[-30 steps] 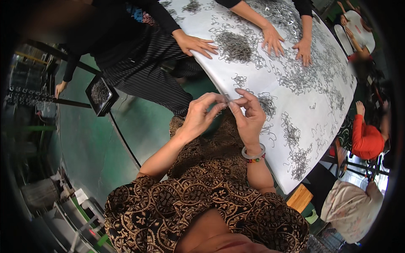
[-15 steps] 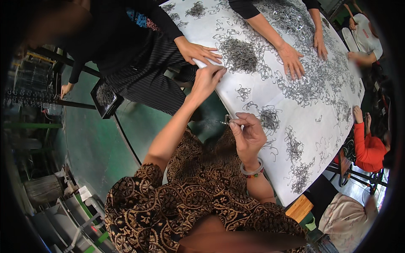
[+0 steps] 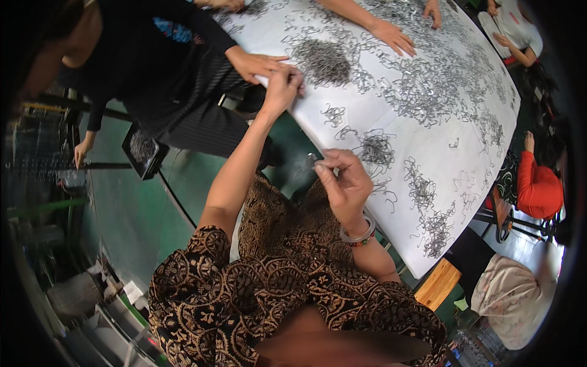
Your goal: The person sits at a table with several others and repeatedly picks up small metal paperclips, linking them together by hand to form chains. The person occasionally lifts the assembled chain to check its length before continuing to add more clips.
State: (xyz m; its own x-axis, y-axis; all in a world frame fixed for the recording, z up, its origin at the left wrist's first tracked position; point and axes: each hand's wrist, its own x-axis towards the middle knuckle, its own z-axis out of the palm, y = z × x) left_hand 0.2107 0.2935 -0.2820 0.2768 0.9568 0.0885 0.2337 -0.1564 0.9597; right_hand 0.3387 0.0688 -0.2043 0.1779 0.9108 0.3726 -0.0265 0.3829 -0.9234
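At the white table's point(image 3: 400, 229) near left edge, my left hand point(image 3: 282, 92) is closed with its fingers curled together; what they hold, if anything, is hidden. A co-worker's hand point(image 3: 254, 64) rests on the table edge right beside it. My right hand point(image 3: 347, 183), with a bangle at the wrist, pinches a small shiny metal hook point(image 3: 312, 157) between thumb and fingertips, just off the table's edge. Nearest to this hand on the table lies a small heap of bent wire hooks point(image 3: 376, 149). A larger, denser heap of hooks point(image 3: 326, 61) sits beyond my left hand.
Loose wire hooks point(image 3: 422, 92) spread over the far side, where another person's hand point(image 3: 392, 37) lies among them. A black tray of metal pieces point(image 3: 143, 147) stands at left. A wooden stool point(image 3: 438, 285) is by the near corner. A person in red point(image 3: 538, 186) sits at right.
The view has shifted a little. The opposite person's hands have drawn back toward the far side. My left hand stays by the table edge, and my right hand still pinches the hook.
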